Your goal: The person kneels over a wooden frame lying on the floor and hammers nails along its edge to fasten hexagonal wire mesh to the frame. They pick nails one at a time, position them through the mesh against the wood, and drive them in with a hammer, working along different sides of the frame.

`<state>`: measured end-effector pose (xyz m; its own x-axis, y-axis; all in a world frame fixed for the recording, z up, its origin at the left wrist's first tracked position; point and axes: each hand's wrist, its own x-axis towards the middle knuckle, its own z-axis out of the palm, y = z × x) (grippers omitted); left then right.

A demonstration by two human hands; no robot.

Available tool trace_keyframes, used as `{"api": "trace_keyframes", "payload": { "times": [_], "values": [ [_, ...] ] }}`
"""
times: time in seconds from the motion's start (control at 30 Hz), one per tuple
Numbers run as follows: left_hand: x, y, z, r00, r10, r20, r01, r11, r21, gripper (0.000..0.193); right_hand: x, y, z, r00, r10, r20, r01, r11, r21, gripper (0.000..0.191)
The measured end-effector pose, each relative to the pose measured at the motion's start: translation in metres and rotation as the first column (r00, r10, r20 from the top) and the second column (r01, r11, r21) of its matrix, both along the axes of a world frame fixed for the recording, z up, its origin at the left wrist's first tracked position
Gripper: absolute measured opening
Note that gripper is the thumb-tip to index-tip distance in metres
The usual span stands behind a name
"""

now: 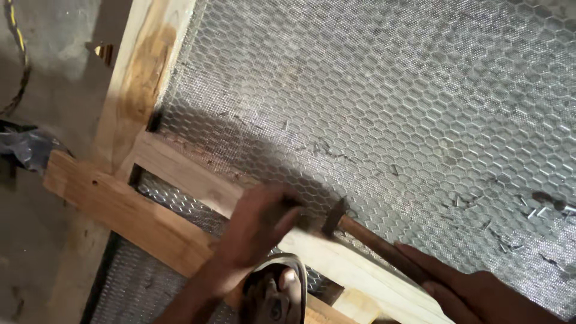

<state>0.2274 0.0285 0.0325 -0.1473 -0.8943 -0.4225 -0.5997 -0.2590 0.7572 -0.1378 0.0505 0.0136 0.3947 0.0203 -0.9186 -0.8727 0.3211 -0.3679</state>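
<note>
Your right hand [474, 288] is gripping the wooden-handled steel hammer [360, 231], its head lying just beside your left hand [258, 225], whose curled fingers are pressing the pale wooden frame rail [192, 180] under grey hexagonal wire mesh [390, 102].

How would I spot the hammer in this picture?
Start at the big wooden frame covered in hexagonal wire mesh. Follow its pale lower rail to where the left hand presses down. The hammer lies just beside it: dark metal head, reddish-brown handle gripped by the right hand.

No packages, no labels, no signs, no screens in view, only bare wood, wire mesh and concrete floor
</note>
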Motion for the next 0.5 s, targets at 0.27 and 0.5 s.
{"api": "trace_keyframes", "payload": {
  "times": [0.27,0.5],
  "values": [
    [0.006,-0.002,-0.019,0.999,-0.035,-0.01,0.036,0.997,0.069,0.012,-0.004,0.009,-0.007,0.99,-0.072,0.12,0.076,0.997,-0.027,0.072],
    [0.013,-0.005,-0.031,0.996,-0.088,0.017,0.088,0.996,0.009,0.018,0.009,0.01,-0.006,0.996,-0.086,0.022,0.086,0.996,-0.012,0.069]
  ]
}}
